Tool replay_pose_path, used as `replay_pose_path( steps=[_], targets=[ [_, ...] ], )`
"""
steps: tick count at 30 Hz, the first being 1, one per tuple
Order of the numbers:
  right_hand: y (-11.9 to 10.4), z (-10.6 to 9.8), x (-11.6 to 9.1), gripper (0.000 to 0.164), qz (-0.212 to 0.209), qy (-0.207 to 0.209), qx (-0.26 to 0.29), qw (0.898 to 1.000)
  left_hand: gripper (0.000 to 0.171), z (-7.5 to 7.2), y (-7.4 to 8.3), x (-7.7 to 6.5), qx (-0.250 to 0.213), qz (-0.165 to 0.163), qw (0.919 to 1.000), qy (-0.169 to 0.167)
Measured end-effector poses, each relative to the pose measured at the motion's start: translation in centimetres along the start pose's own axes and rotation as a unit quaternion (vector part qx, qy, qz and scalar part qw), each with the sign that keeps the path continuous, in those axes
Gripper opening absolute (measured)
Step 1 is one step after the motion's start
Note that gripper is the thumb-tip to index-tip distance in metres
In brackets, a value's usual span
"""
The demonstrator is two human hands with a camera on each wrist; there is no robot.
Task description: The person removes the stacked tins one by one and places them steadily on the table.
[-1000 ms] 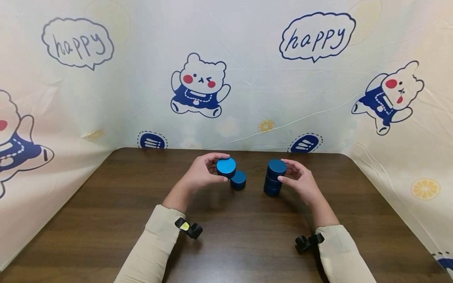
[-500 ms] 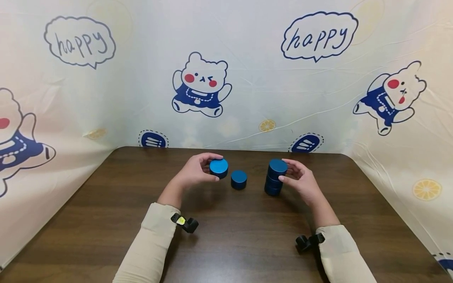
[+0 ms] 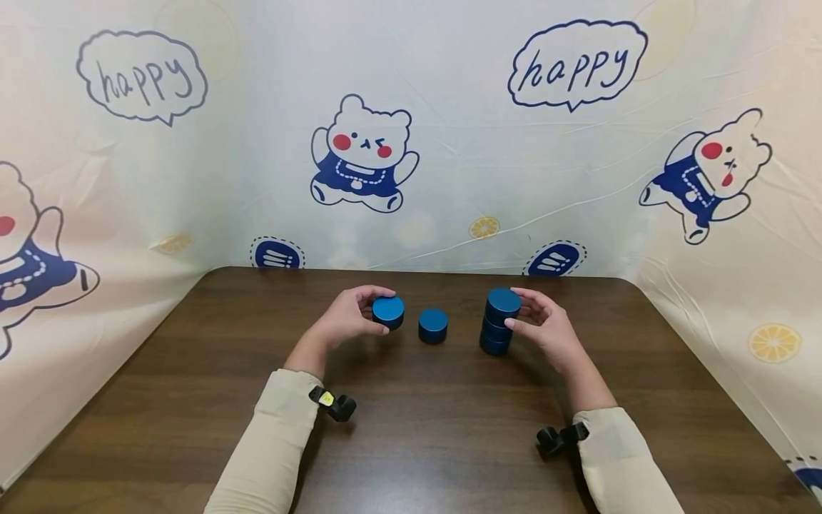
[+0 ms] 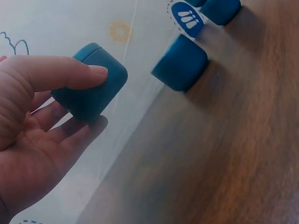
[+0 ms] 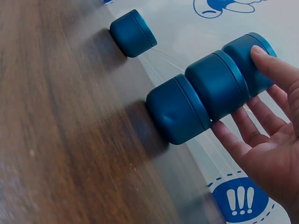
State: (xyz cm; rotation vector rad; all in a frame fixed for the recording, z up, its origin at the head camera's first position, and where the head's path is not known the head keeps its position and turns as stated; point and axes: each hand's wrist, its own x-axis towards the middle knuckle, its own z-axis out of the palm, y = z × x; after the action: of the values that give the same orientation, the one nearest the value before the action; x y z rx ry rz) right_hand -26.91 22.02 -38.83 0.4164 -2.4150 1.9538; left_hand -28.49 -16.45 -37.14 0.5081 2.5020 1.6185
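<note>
In the head view, my left hand [image 3: 344, 316] pinches a round blue lidded tin [image 3: 388, 313] between thumb and fingers. The left wrist view shows this held tin [image 4: 96, 84] raised off the table, lid seam towards the upper left. A single blue tin [image 3: 433, 326] stands upright between my hands, touching neither. To its right rises a stack of three matching tins [image 3: 496, 334]. My right hand [image 3: 546, 332] grips the top tin [image 5: 247, 58], the thumb on its near side. In the right wrist view, its other fingers lie along the far side of the stack.
Everything stands on a dark brown wooden table [image 3: 437, 428], near its far edge. A patterned cloth [image 3: 462, 164] hangs behind and on both sides. A black wrist camera [image 3: 338, 405] sits on my left cuff, another black camera [image 3: 559, 440] on the right.
My left hand has moved left with its tin, away from the single standing tin, and is slightly lower. The right hand and the stack have stayed in place.
</note>
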Motion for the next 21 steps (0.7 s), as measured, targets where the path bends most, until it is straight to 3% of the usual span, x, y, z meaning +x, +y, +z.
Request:
replay_pose_path(
  steps=[11, 21],
  targets=[
    [-0.2, 0.2, -0.2, 0.06, -0.004, 0.001, -0.006, 1.0, 0.063, 0.7, -2.0, 0.4, 0.037, -0.007, 0.9992, -0.009],
    [-0.3, 0.2, -0.2, 0.06, -0.003, 0.002, -0.008, 1.0, 0.061, 0.8, -2.4, 0.4, 0.049, -0.019, 0.9986, -0.006]
  ],
)
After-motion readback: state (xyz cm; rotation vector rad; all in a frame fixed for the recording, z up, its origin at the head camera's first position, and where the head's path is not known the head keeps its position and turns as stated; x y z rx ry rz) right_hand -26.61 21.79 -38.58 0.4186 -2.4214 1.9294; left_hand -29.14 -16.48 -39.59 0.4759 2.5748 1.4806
